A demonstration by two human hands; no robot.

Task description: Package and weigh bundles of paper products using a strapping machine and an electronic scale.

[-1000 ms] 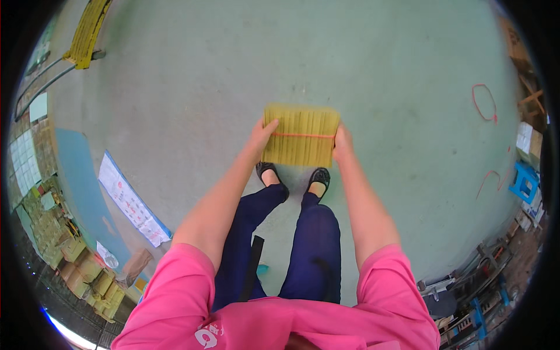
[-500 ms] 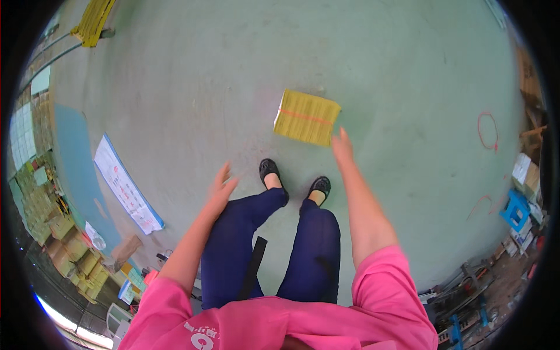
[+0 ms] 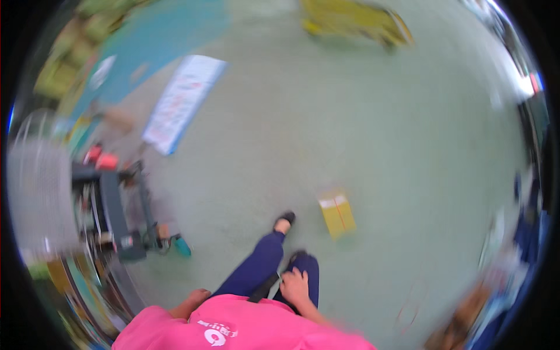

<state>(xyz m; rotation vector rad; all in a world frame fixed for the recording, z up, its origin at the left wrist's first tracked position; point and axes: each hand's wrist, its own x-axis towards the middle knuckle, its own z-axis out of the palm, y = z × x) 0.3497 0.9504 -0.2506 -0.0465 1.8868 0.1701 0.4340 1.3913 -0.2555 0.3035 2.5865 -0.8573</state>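
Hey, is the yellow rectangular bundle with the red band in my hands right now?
No, the yellow bundle lies on the pale green floor, apart from both the left hand and right hand.

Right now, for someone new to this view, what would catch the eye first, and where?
A newcomer would probably notice the bright pink shirt at the bottom edge first. Next comes the yellow bundle with a red band, on the pale green floor ahead and to the right of the right hand. The blue-edged white sheet at upper left also stands out.
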